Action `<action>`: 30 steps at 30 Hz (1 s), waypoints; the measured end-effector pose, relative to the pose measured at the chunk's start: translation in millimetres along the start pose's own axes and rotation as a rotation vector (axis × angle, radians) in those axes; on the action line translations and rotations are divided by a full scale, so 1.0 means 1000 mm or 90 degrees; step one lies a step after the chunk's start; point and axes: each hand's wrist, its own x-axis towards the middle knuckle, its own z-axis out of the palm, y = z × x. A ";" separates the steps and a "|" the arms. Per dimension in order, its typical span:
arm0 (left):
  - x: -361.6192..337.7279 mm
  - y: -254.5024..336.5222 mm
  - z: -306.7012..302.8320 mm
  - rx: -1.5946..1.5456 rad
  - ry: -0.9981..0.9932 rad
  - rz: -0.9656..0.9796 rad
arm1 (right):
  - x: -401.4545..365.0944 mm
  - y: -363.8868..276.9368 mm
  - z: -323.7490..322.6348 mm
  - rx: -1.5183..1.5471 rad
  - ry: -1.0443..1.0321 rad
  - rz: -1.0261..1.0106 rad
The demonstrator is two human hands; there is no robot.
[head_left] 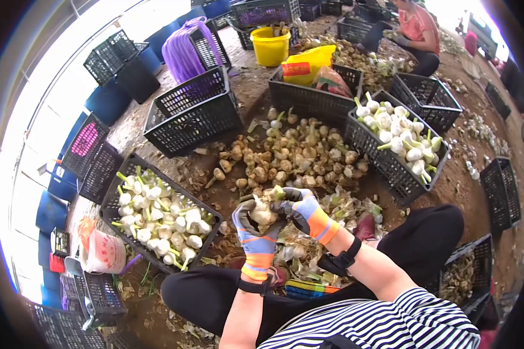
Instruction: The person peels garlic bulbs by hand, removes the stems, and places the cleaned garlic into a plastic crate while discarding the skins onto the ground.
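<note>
My left hand [254,228], in an orange and grey-blue work glove, is closed round a garlic bulb [264,213] with brownish outer skin. From the right, my right hand [304,214], gloved alike, has its fingers at the bulb and its short green stem. Whether a tool sits in those right fingers is hidden. Just beyond both hands lies a heap of unpeeled garlic bulbs [297,152] on the ground. Loose garlic skins [346,207] are scattered around my legs.
Black crates of white, cleaned garlic stand at left [206,205] and right [384,168]. Another black crate [195,125] is beyond the heap, near a crate holding a yellow bag [308,65]. A yellow bucket [271,47] stands farther back. A person [419,35] sits at upper right.
</note>
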 end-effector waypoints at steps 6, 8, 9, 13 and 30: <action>0.007 0.011 0.000 0.058 -0.003 0.067 | 0.008 -0.001 -0.003 -0.041 -0.045 0.012; 0.009 0.012 0.001 0.206 -0.011 0.161 | 0.008 0.006 0.004 -0.134 -0.008 -0.028; 0.006 0.001 0.003 0.116 -0.005 0.106 | 0.008 0.005 0.006 -0.123 0.007 -0.027; 0.000 -0.010 0.002 0.012 -0.002 0.030 | -0.001 -0.013 0.013 -0.085 -0.034 0.026; 0.009 0.034 -0.008 -0.541 -0.114 -0.387 | -0.002 -0.029 -0.017 -0.272 -0.081 -0.059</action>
